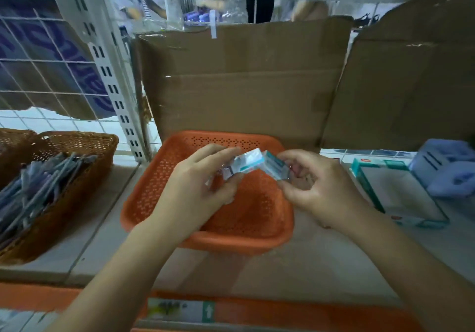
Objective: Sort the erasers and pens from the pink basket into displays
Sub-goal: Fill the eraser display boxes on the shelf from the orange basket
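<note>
Erasers in both hands, held just above the pink basket [231,245]: one wrapped pack [244,166] pinched between thumb and fingertips of the left hand [205,185], a second pack [273,167] pinched the same way by the right hand [311,188]. Both hands curled narrow round their packs, neither free. Packs meeting end to end in the gap between the hands; cannot tell whether joined by wrapping or merely touching.

Probably the last of the basket's load, with no other stock showing beneath the hands, though part of the floor hidden by them.

Ease the packs apart with a gentle pull rather than a twist, to spare the glossy wrapping. Keep the pinch on the flat faces, not the crinkled ends, likely slippery. Carry both outward past the right hand to the teal-edged display box [395,193], apparently the erasers' place, judging by the matching colours. Pass the left-hand pack across first, or lead with the right hand to avoid crossing arms. Set each pack down flat, printed face up, snug against a wall of the box. Keep clear of the wicker basket [84,139] beyond the left hand, already holding the pens [38,185].
</note>
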